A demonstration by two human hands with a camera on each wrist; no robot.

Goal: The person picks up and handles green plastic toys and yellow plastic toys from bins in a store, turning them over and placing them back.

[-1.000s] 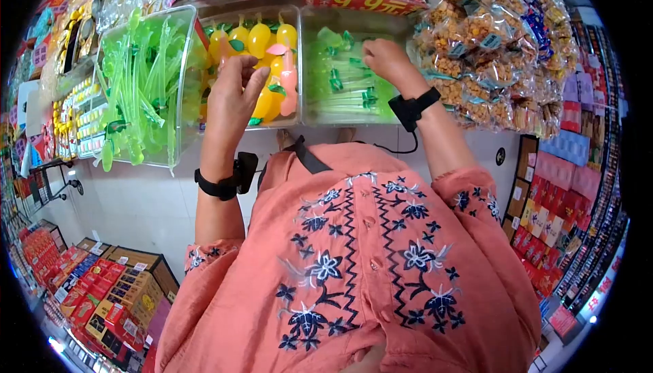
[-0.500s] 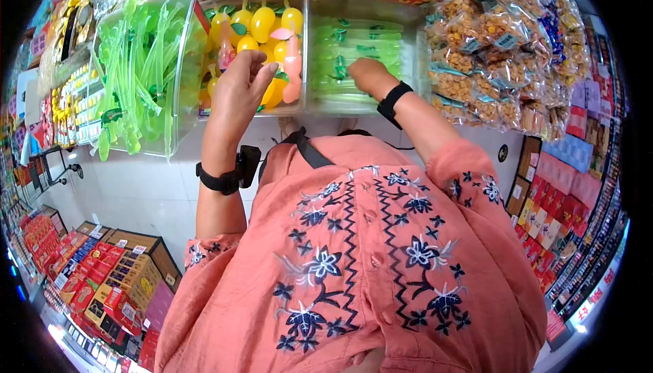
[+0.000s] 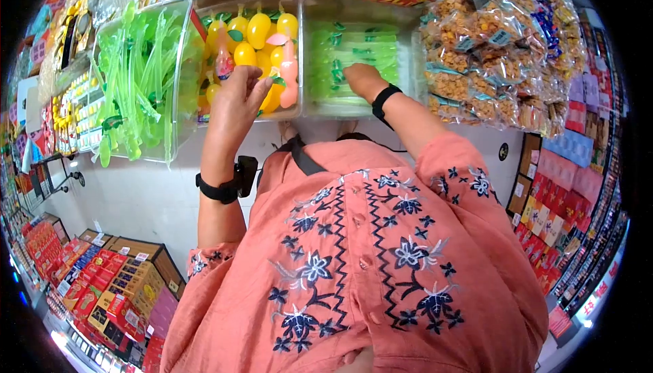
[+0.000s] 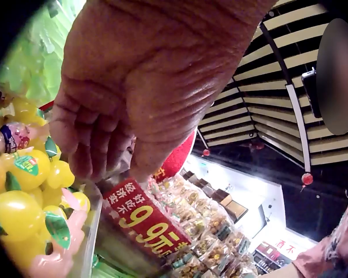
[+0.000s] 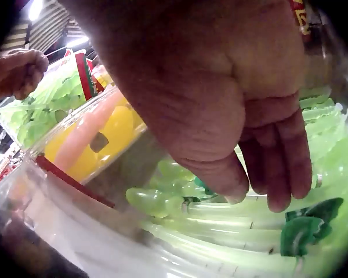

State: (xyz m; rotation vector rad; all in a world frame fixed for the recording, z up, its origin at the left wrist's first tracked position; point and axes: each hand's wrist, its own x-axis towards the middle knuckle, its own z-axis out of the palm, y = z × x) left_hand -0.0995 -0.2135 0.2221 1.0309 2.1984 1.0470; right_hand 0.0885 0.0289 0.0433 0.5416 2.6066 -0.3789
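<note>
1. Leaning lengthwise away from the person, long translucent green tubes crowd the clear plastic bin at far left.
2. Next comes a clear plastic bin with glossy yellow mango-shaped pieces and, along its right side, a lumpy pink piece.
3. Above this middle bin's near left part hangs the left hand, loose, its fingers softly bent and grasping nothing.
4. Right of that, a clear rectangular plastic bin holds slim pale-green tubes laid in rows, their long axes running side to side before the person; dark green leaf shapes sit across them.
5. The right hand reaches down into it, thumb and fingers relaxed and apart, gripping nothing; whether the fingertips touch cannot be told. The slim tubes lie directly beneath those fingertips, so this hand is nearer; the left is one bin over.
6. Farthest right, shiny clear bags of orange-brown crunchy pieces are heaped beside the bin.
</note>
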